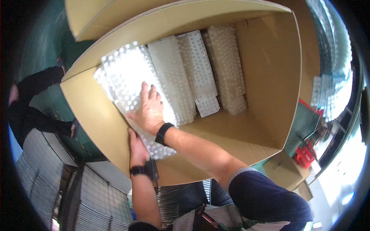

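A big open cardboard box lies in front of me, with several stacks of thin dotted sheets inside. My right hand is spread flat on the leftmost stack of shiny, pale dotted sheets, its fingers apart. Against that stack's lower left edge, beside the box wall, rests my left hand. One digit of it points up along the edge; the other fingers are mostly hidden. To the right stand a beige stack, a white dotted stack and a brownish dotted stack, leaning side by side.
Another cardboard flap or box stands beyond the far edge. More dotted sheets are piled at the right, above a red object and a smaller carton. Wire racks stand lower left, and a person in dark clothes is at far left.
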Motion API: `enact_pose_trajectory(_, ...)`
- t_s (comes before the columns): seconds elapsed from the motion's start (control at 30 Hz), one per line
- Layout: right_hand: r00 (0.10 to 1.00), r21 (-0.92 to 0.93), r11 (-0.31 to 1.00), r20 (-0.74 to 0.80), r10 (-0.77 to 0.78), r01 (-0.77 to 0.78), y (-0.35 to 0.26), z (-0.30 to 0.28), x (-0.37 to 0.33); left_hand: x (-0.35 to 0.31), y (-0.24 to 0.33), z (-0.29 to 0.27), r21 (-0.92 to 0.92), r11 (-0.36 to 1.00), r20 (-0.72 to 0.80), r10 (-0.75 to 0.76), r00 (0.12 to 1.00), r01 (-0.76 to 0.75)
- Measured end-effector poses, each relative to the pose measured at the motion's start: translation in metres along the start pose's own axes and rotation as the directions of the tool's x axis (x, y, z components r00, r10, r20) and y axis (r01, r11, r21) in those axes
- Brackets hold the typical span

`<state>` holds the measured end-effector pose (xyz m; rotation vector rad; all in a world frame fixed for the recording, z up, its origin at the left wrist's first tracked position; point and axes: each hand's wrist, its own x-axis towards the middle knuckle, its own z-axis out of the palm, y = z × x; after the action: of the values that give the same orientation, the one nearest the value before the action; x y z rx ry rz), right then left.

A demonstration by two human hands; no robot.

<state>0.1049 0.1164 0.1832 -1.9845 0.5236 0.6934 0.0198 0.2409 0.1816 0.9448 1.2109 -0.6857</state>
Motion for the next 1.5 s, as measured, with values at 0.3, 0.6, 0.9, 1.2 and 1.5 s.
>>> enact_pose_trajectory(0.3,0.985,0.683,0.728,-0.156,0.075,0.053,0.029,0.014,-0.013,-0.022,0.038,0.075,0.882,-0.469,0.463,0.851,0.247,-0.040)
enact_pose_trajectory(0.6,0.896,0.332,0.856,0.344,0.281,-0.396,0.134,0.015,0.003,-0.018,0.045,0.085,0.872,-0.490,0.458,0.820,0.344,0.006)
enact_pose_trajectory(0.9,0.912,0.362,0.857,0.320,0.256,-0.368,0.110,0.044,-0.024,0.037,0.092,0.144,0.704,-0.694,0.550,0.667,0.502,0.151)
enact_pose_trajectory(1.2,0.864,0.346,0.832,0.421,0.275,-0.434,0.132,0.056,-0.022,0.055,0.097,0.128,0.968,-0.252,0.225,0.812,0.539,-0.025)
enact_pose_trajectory(1.5,0.795,0.378,0.761,0.535,0.286,-0.528,0.191,0.008,0.015,0.042,0.097,0.115,0.775,-0.629,0.536,0.609,0.584,-0.056)
